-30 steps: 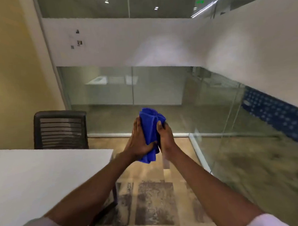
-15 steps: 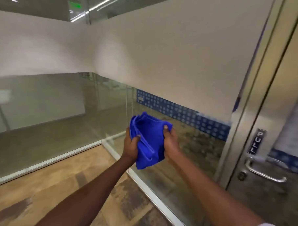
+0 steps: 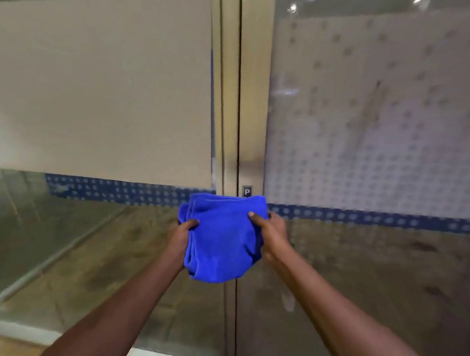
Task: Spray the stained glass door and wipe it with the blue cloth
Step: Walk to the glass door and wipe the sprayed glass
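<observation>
A folded blue cloth (image 3: 224, 237) is held out in front of me at chest height. My left hand (image 3: 181, 239) grips its left edge and my right hand (image 3: 272, 236) grips its right edge. Behind the cloth stands the glass door (image 3: 374, 131), filling the right half of the view, with a frosted dotted film and dark streaks on it. The door's metal stile (image 3: 252, 109) runs down the centre, and the cloth hides most of a small sign on it. No spray bottle is in view.
A fixed glass wall panel (image 3: 90, 103) with frosted film and a blue dotted band fills the left half, beside the door frame (image 3: 219, 97). A white floor rail (image 3: 25, 332) runs along its base. Wood-look floor shows at the bottom left.
My view has swung right, from the table and chair past the glass corner to face the door. Both hands kept hold of the cloth and have spread it wider.
</observation>
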A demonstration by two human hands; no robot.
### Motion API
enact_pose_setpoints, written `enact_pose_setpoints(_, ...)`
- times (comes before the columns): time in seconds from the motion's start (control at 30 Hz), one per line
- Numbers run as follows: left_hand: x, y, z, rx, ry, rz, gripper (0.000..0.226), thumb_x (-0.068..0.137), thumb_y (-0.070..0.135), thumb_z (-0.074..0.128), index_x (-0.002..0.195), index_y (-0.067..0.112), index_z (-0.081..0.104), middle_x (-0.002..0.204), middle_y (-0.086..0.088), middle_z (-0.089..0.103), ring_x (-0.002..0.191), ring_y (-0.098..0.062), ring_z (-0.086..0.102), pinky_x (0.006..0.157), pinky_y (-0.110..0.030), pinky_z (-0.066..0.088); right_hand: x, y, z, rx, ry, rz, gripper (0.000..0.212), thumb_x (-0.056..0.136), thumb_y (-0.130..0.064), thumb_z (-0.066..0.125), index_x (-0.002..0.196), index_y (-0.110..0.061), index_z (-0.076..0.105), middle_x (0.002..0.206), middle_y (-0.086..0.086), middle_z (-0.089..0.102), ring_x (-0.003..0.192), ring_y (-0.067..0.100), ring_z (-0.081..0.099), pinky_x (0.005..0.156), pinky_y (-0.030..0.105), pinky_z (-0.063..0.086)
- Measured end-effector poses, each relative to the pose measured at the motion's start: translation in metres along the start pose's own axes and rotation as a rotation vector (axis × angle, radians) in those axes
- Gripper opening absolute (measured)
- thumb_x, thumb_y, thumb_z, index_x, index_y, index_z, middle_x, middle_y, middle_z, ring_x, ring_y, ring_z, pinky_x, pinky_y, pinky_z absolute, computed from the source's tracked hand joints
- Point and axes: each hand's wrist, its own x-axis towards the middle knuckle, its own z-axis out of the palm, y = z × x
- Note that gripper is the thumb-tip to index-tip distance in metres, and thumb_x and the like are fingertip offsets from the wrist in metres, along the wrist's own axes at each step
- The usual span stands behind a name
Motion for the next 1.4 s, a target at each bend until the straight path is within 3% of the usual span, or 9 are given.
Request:
enact_pose_setpoints(0.17, 0.019, -0.023, 0.087, 0.098, -0.229, 0.070, 0.019, 0.087, -0.003, 0.059, 0.100, 0.008, 0.066, 0.091, -0.016, 0.070, 0.082, -0.032, 0.067, 0.082, -0.045, 0.051, 0.012, -0.041, -0.066, 0.145, -0.026, 0.270, 0.041, 0.079, -0.021, 0.080, 0.106, 0.007, 0.067, 0.098, 0.024, 0.074, 0.082, 0.033, 0.074, 0.059, 0.040, 0.060)
enact_pose_setpoints(0.37, 0.029, -0.035, 0.195, 0.287, -0.440, 0.254, 0.019, 0.076, 0.011, 0.077, 0.092, 0.005, 0.070, 0.084, -0.011, 0.073, 0.080, -0.025, 0.069, 0.073, -0.036, 0.058, 0.040, -0.086, -0.143, 0.039, -0.066, 0.265, 0.044, 0.082, -0.010, 0.074, 0.122, 0.005, 0.063, 0.115, 0.026, 0.069, 0.107, 0.037, 0.067, 0.091, 0.046, 0.055)
enact_pose_setpoints(0.6, 0.060, -0.046, 0.297, 0.490, -0.371, 0.430, 0.012, 0.079, 0.012, 0.077, 0.081, 0.004, 0.067, 0.071, -0.001, 0.069, 0.066, -0.013, 0.062, 0.064, -0.032, 0.046, 0.065, -0.150, -0.211, 0.106, -0.079, -0.047, 0.030, 0.092, -0.012, 0.058, 0.120, -0.003, 0.063, 0.112, 0.020, 0.072, 0.103, 0.035, 0.069, 0.081, 0.040, 0.057)
enact_pose_setpoints(0.73, 0.067, -0.041, 0.349, 0.872, -0.250, 0.628, 0.033, 0.079, 0.034, 0.077, 0.098, 0.011, 0.063, 0.076, 0.003, 0.067, 0.075, -0.022, 0.063, 0.068, -0.036, 0.047, 0.073, -0.180, -0.227, 0.115, 0.230, -0.318, 0.014, 0.096, -0.016, 0.058, 0.096, -0.010, 0.070, 0.084, 0.007, 0.076, 0.073, 0.022, 0.071, 0.064, 0.036, 0.058)
enact_pose_setpoints(0.93, 0.071, -0.020, 0.401, 1.263, 0.059, 1.345, 0.059, 0.082, 0.030, 0.066, 0.132, 0.003, 0.050, 0.100, -0.015, 0.071, 0.092, -0.039, 0.067, 0.068, -0.044, 0.055, 0.076, -0.223, -0.238, 0.193, 0.620, -0.628, 0.029, 0.092, -0.040, 0.057, 0.073, -0.020, 0.064, 0.056, -0.015, 0.065, 0.054, 0.006, 0.062, 0.052, 0.023, 0.050)
enact_pose_setpoints(1.13, 0.110, 0.010, 0.427, 1.568, 0.037, 1.628, 0.074, 0.077, 0.040, 0.065, 0.138, 0.005, 0.043, 0.146, -0.027, 0.042, 0.141, -0.052, 0.026, 0.113, -0.061, 0.025, 0.109, -0.243, -0.229, -0.135, 0.743, -0.811, 0.047, 0.086, -0.064, 0.037, 0.083, -0.025, 0.063, 0.082, -0.014, 0.064, 0.073, -0.017, 0.059, 0.064, 0.001, 0.041)
enact_pose_setpoints(1.23, 0.133, 0.022, 0.429, 1.678, 0.031, 1.642, 0.079, 0.084, 0.049, 0.055, 0.147, 0.006, 0.036, 0.156, -0.027, 0.030, 0.145, -0.051, 0.017, 0.115, -0.065, 0.017, 0.137, -0.242, -0.225, -0.367, 0.758, -0.868, 0.078, 0.088, -0.067, 0.025, 0.111, -0.005, 0.065, 0.112, 0.021, 0.065, 0.115, 0.025, 0.059, 0.100, 0.036, 0.045)
enact_pose_setpoints(1.3, 0.147, 0.028, 0.429, 1.725, 0.015, 1.696, 0.079, 0.089, 0.054, 0.044, 0.150, 0.006, 0.029, 0.158, -0.028, 0.023, 0.146, -0.051, 0.013, 0.115, -0.068, 0.015, 0.155, -0.244, -0.224, -0.556, 0.791, -0.911, 0.067, 0.096, -0.051, 0.029, 0.113, 0.005, 0.062, 0.112, 0.040, 0.058, 0.121, 0.049, 0.048, 0.108, 0.060, 0.034)
enact_pose_setpoints(1.4, 0.165, 0.036, 0.429, 1.739, 0.013, 1.722, 0.081, 0.092, 0.057, 0.031, 0.151, 0.003, 0.025, 0.158, -0.032, 0.018, 0.146, -0.052, 0.011, 0.114, -0.071, 0.014, 0.181, -0.246, -0.224, -0.747, 0.840, -0.983, 0.056, 0.098, -0.037, 0.034, 0.088, 0.008, 0.066, 0.089, 0.041, 0.061, 0.119, 0.042, 0.046, 0.103, 0.072, 0.031)
